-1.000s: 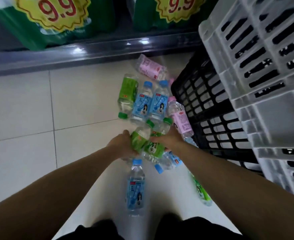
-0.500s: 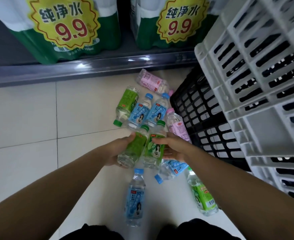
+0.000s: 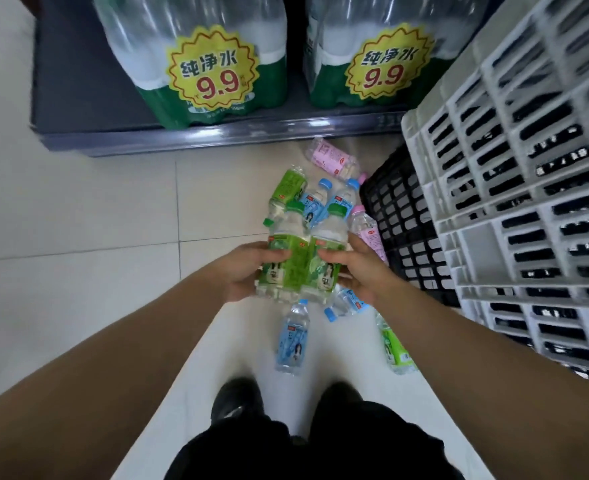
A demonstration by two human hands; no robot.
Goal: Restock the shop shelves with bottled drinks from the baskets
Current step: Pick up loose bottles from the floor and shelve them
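My left hand (image 3: 243, 271) grips a green-labelled bottle (image 3: 284, 258) with a green cap, and my right hand (image 3: 359, 275) grips a second green-labelled bottle (image 3: 324, 261) pressed against it, both held upright above the floor. Below them, loose bottles lie on the tiles: a green one (image 3: 286, 188), two blue ones (image 3: 315, 199), a pink one (image 3: 333, 157) near the shelf, another pink one (image 3: 367, 233) by the black basket (image 3: 404, 220), a blue one (image 3: 293, 337) and a green one (image 3: 393, 348) near my feet.
The bottom shelf (image 3: 217, 133) ahead carries large shrink-wrapped water packs (image 3: 213, 64) with yellow 9.9 price stickers. A stack of white crates (image 3: 515, 188) fills the right side over the black basket. Pale floor tiles (image 3: 78, 220) stretch to the left. My shoes (image 3: 237, 400) stand below.
Both hands have lifted the two green bottles off the floor and turned them upright, side by side. The view has risen, showing more of the shelf and my feet.
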